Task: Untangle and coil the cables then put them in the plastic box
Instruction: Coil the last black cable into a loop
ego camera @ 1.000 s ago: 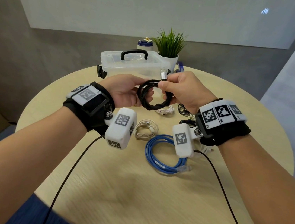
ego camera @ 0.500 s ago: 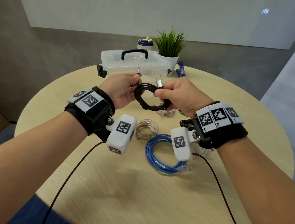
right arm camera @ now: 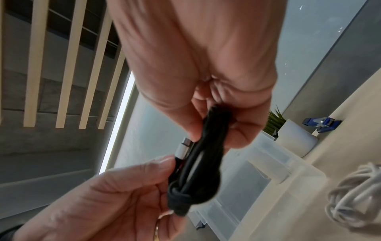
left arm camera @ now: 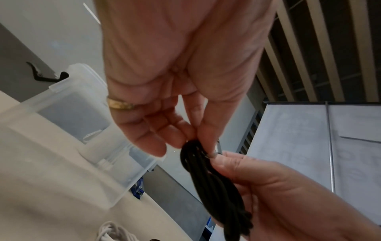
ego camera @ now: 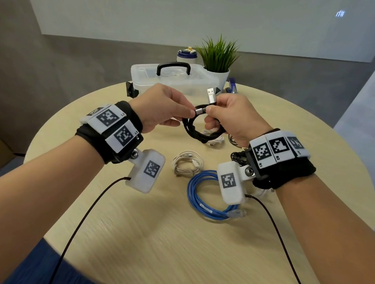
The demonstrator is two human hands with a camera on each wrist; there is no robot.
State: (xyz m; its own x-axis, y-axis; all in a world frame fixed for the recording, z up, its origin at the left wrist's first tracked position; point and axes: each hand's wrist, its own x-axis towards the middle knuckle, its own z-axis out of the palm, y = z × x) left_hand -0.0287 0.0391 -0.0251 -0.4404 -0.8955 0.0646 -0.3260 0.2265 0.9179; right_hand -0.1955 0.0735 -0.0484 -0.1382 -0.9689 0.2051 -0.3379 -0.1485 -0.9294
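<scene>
A coiled black cable [ego camera: 200, 132] [left arm camera: 216, 187] [right arm camera: 198, 164] hangs in the air above the table between both hands. My right hand [ego camera: 229, 116] [right arm camera: 208, 130] grips the coil's right side, and a silver USB plug [ego camera: 211, 95] sticks up beside its fingers. My left hand [ego camera: 173, 113] [left arm camera: 195, 138] pinches the cable's other silver connector [ego camera: 200, 110] [right arm camera: 184, 146] at the top of the coil. The clear plastic box [ego camera: 142, 78] [left arm camera: 68, 106] [right arm camera: 288, 179] with a black handle stands closed just behind the hands.
On the round wooden table [ego camera: 170, 245] lie a beige coiled cable [ego camera: 187, 164], a blue coiled network cable [ego camera: 208, 198], a white cable [ego camera: 214, 141] and a black one [ego camera: 238, 157] under my right wrist. A potted plant [ego camera: 218, 61] and blue stapler [ego camera: 232, 87] stand behind.
My left hand has moved from the coil's left side to the top and now pinches the silver connector there. My right hand keeps its grip on the coil.
</scene>
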